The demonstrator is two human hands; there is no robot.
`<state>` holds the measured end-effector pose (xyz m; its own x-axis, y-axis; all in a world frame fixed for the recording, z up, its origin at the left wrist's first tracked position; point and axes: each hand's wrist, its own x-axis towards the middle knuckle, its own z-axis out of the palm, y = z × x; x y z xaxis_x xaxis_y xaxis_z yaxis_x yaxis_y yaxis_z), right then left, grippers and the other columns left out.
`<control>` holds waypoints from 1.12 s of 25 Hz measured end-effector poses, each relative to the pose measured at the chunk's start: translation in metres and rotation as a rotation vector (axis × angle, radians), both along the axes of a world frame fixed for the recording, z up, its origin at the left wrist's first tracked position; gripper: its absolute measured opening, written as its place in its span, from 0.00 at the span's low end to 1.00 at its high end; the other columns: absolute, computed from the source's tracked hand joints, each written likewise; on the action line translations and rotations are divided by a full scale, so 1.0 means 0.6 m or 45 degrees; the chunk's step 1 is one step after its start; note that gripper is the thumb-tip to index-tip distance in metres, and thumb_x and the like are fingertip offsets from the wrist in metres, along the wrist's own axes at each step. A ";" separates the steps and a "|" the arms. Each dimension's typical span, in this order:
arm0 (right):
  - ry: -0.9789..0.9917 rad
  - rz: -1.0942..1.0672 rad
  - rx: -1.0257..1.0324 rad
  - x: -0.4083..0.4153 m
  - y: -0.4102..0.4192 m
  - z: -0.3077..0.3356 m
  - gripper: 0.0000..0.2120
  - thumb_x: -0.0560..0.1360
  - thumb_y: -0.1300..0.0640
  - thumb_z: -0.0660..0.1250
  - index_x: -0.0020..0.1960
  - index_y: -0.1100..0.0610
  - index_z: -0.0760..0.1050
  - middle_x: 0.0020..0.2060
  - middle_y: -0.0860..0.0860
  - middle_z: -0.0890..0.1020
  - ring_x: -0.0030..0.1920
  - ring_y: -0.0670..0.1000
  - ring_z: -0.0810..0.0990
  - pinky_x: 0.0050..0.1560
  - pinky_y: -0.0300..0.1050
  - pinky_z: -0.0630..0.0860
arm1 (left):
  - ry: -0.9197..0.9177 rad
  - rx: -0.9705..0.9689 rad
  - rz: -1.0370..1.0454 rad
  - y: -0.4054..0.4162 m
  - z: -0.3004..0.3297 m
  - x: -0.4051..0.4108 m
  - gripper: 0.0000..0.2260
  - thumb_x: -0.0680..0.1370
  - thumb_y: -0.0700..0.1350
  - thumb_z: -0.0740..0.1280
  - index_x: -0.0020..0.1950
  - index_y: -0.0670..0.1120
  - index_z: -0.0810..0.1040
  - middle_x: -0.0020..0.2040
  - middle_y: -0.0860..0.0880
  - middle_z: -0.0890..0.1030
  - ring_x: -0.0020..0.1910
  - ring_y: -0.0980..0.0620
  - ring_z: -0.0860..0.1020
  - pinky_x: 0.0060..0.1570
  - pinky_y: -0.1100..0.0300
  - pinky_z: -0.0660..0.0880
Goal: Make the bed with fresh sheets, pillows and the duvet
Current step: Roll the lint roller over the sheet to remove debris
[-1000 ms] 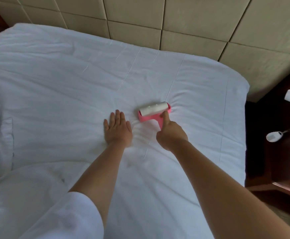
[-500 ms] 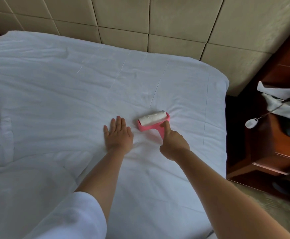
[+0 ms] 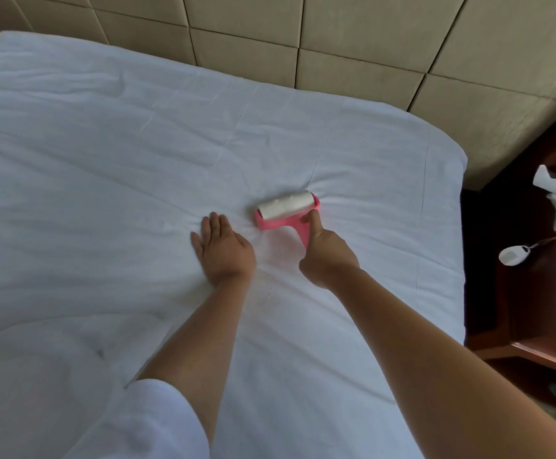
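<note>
right now the person leans over the wide white cotton sheet (image 3: 137, 167) spread across the bed, both bare arms stretched forward. their left hand (image 3: 225, 248) lies flat on the fabric, fingers straight and close together, palm pressing the cloth just beside the roller. their right hand (image 3: 327, 256) grips the pink plastic handle of a lint roller with a white sticky paper drum (image 3: 286, 210), fingers curled round the handle and the thumb laid along its top. the drum rests on the sheet, towards the head end, with small creases fanning out around it. a beige padded panelled headboard (image 3: 369, 38) stands behind the mattress. to the right sits a dark reddish wooden nightstand (image 3: 541, 293) with a small white oval device on a cord (image 3: 512, 255).
</note>
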<state>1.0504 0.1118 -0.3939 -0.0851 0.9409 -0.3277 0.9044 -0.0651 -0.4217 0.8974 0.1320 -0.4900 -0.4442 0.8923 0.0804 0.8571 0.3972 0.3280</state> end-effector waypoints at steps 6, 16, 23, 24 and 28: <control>0.041 0.066 0.039 -0.037 0.118 -0.014 0.38 0.71 0.68 0.58 0.76 0.49 0.47 0.35 0.49 0.67 0.41 0.55 0.72 0.39 0.46 0.69 | 0.048 0.082 0.083 0.047 -0.025 -0.007 0.33 0.72 0.48 0.41 0.74 0.40 0.64 0.75 0.45 0.63 0.76 0.49 0.58 0.73 0.49 0.41; 0.079 0.124 0.047 -0.057 0.185 -0.019 0.39 0.73 0.67 0.58 0.77 0.50 0.44 0.37 0.50 0.68 0.42 0.54 0.71 0.41 0.47 0.68 | 0.103 0.083 0.124 0.074 -0.034 -0.007 0.31 0.73 0.48 0.44 0.73 0.40 0.66 0.75 0.45 0.64 0.75 0.48 0.59 0.73 0.47 0.41; 0.018 0.077 -0.014 0.007 0.036 0.009 0.40 0.72 0.67 0.57 0.77 0.49 0.42 0.35 0.49 0.68 0.41 0.53 0.71 0.40 0.46 0.69 | 0.077 -0.068 -0.012 0.058 0.004 -0.025 0.22 0.81 0.44 0.51 0.76 0.44 0.62 0.77 0.48 0.59 0.76 0.53 0.54 0.73 0.51 0.44; 0.009 0.070 -0.016 0.012 0.018 0.014 0.39 0.72 0.67 0.57 0.77 0.49 0.43 0.34 0.49 0.67 0.40 0.53 0.71 0.39 0.46 0.68 | 0.083 -0.097 -0.084 0.051 0.011 -0.035 0.21 0.82 0.44 0.52 0.75 0.44 0.62 0.77 0.49 0.59 0.76 0.53 0.55 0.73 0.52 0.45; 0.003 0.039 0.015 0.017 -0.028 0.036 0.39 0.71 0.67 0.58 0.76 0.50 0.44 0.34 0.49 0.67 0.40 0.53 0.71 0.37 0.45 0.68 | 0.149 -0.138 -0.355 0.001 0.027 -0.075 0.19 0.83 0.46 0.52 0.73 0.44 0.66 0.75 0.48 0.64 0.75 0.52 0.58 0.71 0.55 0.53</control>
<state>1.0608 0.0952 -0.3723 -0.1149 0.9416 -0.3166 0.9049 -0.0323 -0.4243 0.8522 0.1328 -0.4738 -0.1748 0.9845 0.0146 0.9673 0.1689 0.1893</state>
